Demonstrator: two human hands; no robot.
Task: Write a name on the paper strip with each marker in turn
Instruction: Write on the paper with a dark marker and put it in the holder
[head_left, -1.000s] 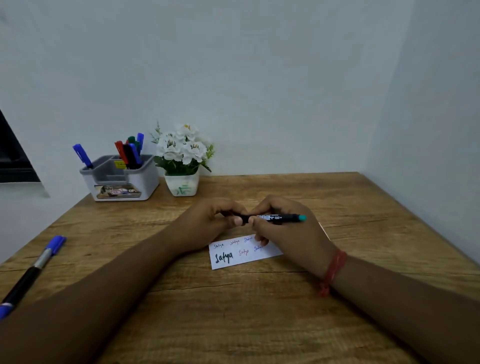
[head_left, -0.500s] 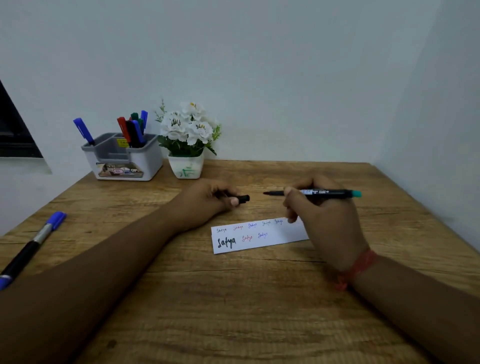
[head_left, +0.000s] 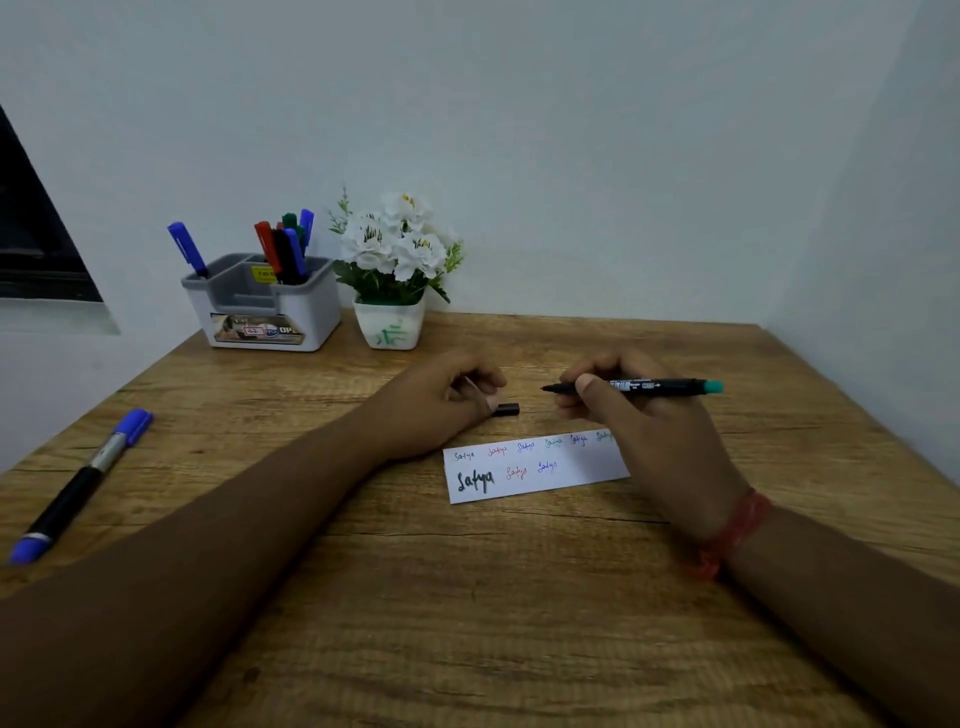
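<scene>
A right hand (head_left: 639, 415) pinches an uncapped black marker (head_left: 634, 386) mid-barrel above the paper strip (head_left: 535, 467), mid-table (head_left: 467, 597). The left hand (head_left: 441, 400) grips its cap (head_left: 506, 409). The marker seems light and rigid; the strip is flimsy and may slide.

1. Paper strip (head_left: 540, 470): a white rectangle lying flat on the wooden table, long axis left to right, slightly tilted. It bears one name written repeatedly in several colours, with a larger black one at its lower left.
2. Uncapped marker (head_left: 631, 386): black barrel, teal rear end, held level above the strip's far edge, tip pointing left.
3. Black cap (head_left: 506, 409): just beyond the strip's far edge.
</scene>
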